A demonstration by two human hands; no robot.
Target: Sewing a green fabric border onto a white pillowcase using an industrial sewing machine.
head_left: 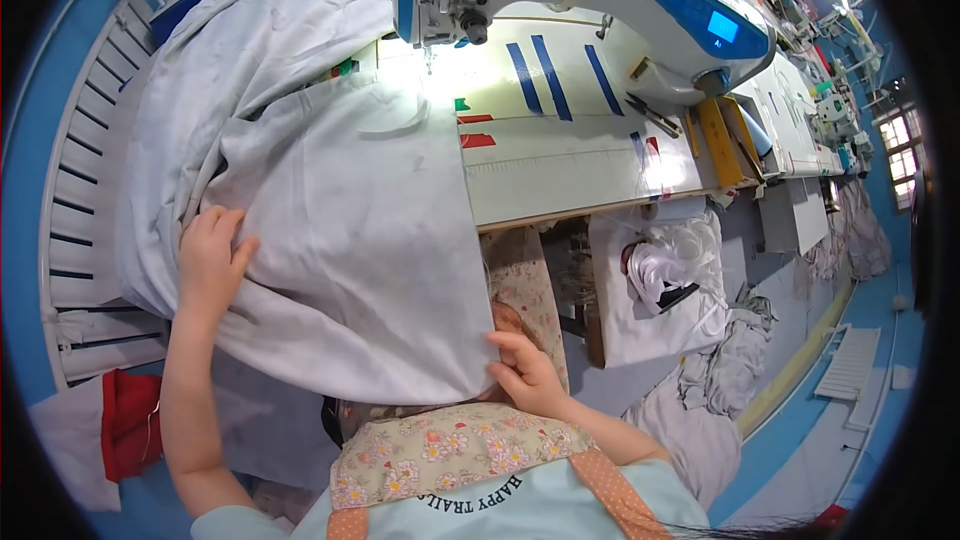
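Note:
A large piece of pale grey-white fabric point(350, 210) spreads over the left of the sewing table and hangs over its front edge toward my lap. My left hand point(212, 258) rests on the fabric's bunched folds, its thumb apart from the fingers. At the lower right corner, my right hand point(525, 372) pinches the fabric's edge between thumb and fingers. Beyond the hands stands a white and blue sewing machine point(600, 0). Its lamp lights the needle area, where the fabric's far edge lies. Glare hides whether the needle is in the cloth.
Thread snips point(652, 115) and a yellow box point(728, 143) lie right on the sewing table point(590, 175). Below stands a stool-like surface with white straps point(670, 265). A white slatted rack point(95, 190) borders the left; red cloth point(132, 425) hangs lower left. Crumpled fabric point(700, 390) lies lower right.

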